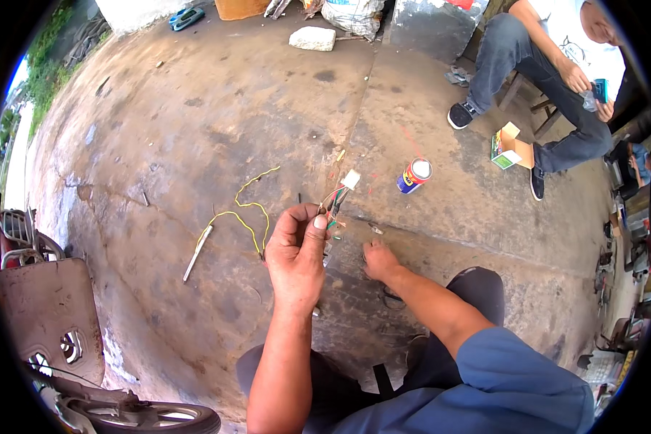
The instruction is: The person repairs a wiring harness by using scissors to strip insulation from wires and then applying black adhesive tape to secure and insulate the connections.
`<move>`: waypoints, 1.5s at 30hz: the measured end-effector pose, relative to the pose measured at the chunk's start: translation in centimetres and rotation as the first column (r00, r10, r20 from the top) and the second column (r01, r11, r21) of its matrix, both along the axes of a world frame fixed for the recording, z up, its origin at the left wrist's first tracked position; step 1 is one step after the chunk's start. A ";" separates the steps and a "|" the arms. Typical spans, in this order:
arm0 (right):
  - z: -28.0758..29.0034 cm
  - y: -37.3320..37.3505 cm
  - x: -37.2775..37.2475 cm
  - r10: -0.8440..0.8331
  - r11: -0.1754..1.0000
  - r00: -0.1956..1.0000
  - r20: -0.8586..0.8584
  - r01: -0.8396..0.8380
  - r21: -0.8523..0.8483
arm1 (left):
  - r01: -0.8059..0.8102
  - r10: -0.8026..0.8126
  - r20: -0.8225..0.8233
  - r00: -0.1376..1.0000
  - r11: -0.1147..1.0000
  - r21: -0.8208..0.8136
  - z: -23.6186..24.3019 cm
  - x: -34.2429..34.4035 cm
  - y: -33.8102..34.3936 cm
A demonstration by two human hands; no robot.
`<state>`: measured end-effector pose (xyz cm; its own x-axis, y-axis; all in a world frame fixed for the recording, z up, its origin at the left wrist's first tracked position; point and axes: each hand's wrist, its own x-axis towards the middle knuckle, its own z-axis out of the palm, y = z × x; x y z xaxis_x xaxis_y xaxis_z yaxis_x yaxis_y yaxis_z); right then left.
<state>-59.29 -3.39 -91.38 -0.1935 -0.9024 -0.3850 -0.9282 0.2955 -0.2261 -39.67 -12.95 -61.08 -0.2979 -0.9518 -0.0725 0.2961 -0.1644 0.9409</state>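
Observation:
My left hand [296, 253] is closed, thumb against forefinger, on a small bundle of coloured wires [334, 205]. A white plug connector [351, 179] tops the bundle, pointing away from me. From beside the same hand a yellow wire [255, 205] winds out leftward over the floor. Low by the floor, to the right of the bundle, is my right hand [378, 260]. Its fingers are mostly hidden, so I cannot make out whether they hold anything. Just beyond it lies a small metallic piece [375, 228].
A blue and red can [414, 176] stands ahead right. Near a seated person's feet [464, 114] sits an opened carton [512, 148]. A whitish stick [198, 253] lies left on the stained concrete. A wheel [145, 416] and brown panel [47, 311] occupy the lower left; a pale block [312, 39] lies far off.

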 end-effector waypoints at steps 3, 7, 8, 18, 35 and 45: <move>3.1 -3.5 -3.3 -0.385 0.899 0.836 0.390 0.436 -0.048 | 0.010 -0.010 -0.010 1.000 1.000 0.010 -0.4 -0.5 -0.4; 24.4 -6.7 -0.3 0.079 0.771 0.032 0.996 0.631 -0.081 | -0.077 0.078 0.048 0.996 0.997 -0.025 -0.6 1.1 -1.0; 28.8 -5.2 -0.3 0.222 0.825 -0.042 0.974 0.540 -0.165 | -0.076 0.077 0.040 0.996 0.997 -0.024 -0.5 0.6 -0.8; 31.9 -2.2 2.8 0.304 0.918 -0.136 0.943 0.307 -0.252 | 0.011 -0.011 -0.030 0.999 1.000 0.006 -0.6 -0.6 0.8; 30.2 -2.5 1.7 0.093 0.849 -0.204 0.975 0.528 0.030 | -0.023 0.023 -0.082 0.996 1.000 0.004 -1.2 -2.8 2.2; 30.2 -2.5 1.0 0.009 0.846 -0.138 0.990 0.528 0.067 | -0.002 0.024 0.145 0.989 0.989 -0.151 -1.0 -2.4 1.9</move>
